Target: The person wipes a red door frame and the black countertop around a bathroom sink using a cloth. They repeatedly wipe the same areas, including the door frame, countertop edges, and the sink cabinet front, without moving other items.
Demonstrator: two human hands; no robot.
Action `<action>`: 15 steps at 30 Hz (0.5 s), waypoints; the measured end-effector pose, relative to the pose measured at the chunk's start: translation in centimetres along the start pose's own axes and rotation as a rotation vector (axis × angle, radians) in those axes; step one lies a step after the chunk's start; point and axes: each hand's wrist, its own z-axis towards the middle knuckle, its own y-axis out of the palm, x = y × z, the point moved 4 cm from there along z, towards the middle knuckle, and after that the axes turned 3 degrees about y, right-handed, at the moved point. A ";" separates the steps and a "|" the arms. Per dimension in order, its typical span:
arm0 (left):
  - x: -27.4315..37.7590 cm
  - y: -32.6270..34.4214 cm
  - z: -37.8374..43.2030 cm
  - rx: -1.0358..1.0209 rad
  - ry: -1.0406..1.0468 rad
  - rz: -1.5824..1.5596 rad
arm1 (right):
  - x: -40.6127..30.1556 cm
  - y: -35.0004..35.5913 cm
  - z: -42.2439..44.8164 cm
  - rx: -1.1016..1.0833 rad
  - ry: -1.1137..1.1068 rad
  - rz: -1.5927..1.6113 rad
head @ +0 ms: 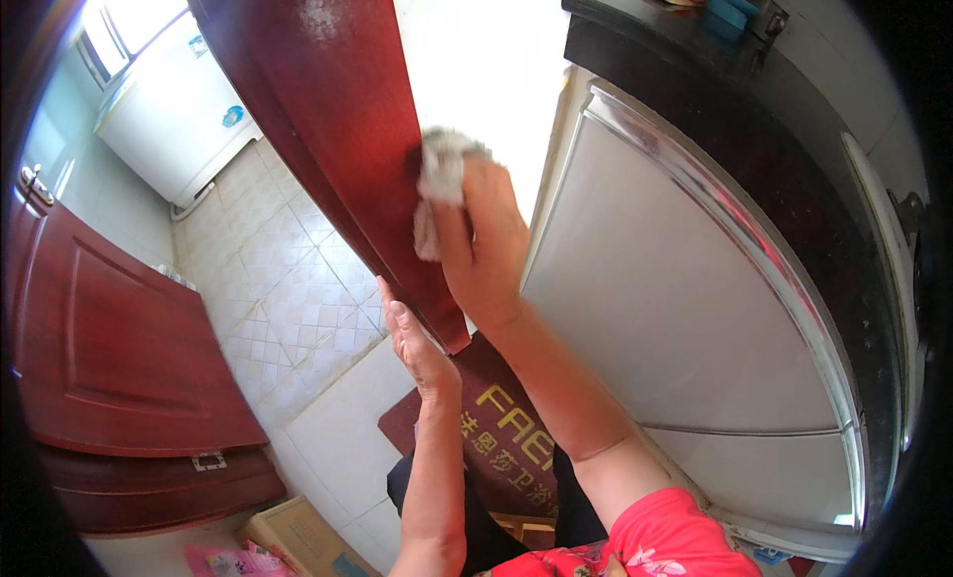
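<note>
In my right hand [488,249] is a crumpled, pale grey-white cloth [445,168], blurred, against the right edge of a dark red wooden door frame [365,123]. My left hand [417,346] touches the lower left edge of that frame with its fingers raised; I see nothing held in it. Below both hands lies a dark red floor mat [506,428] with yellow lettering, partly hidden by my forearms and legs.
An open red panelled door [134,339] stands at the left, above a cardboard box [305,540]. Beyond the frame are a tiled floor [290,257] and a white appliance [179,108]. Close on the right stands a pale cabinet [685,294] under a black countertop [715,93].
</note>
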 end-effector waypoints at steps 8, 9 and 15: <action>0.4 0.2 0.1 -0.020 0.015 -0.059 | 2.3 -0.9 -4.3 -0.124 0.222 0.084; 0.2 0.1 0.2 -0.019 0.027 -0.039 | 2.2 -0.5 -3.4 -0.141 0.281 0.150; -0.2 -0.4 0.1 0.010 0.008 0.027 | -4.2 -0.1 6.7 0.079 -0.126 0.002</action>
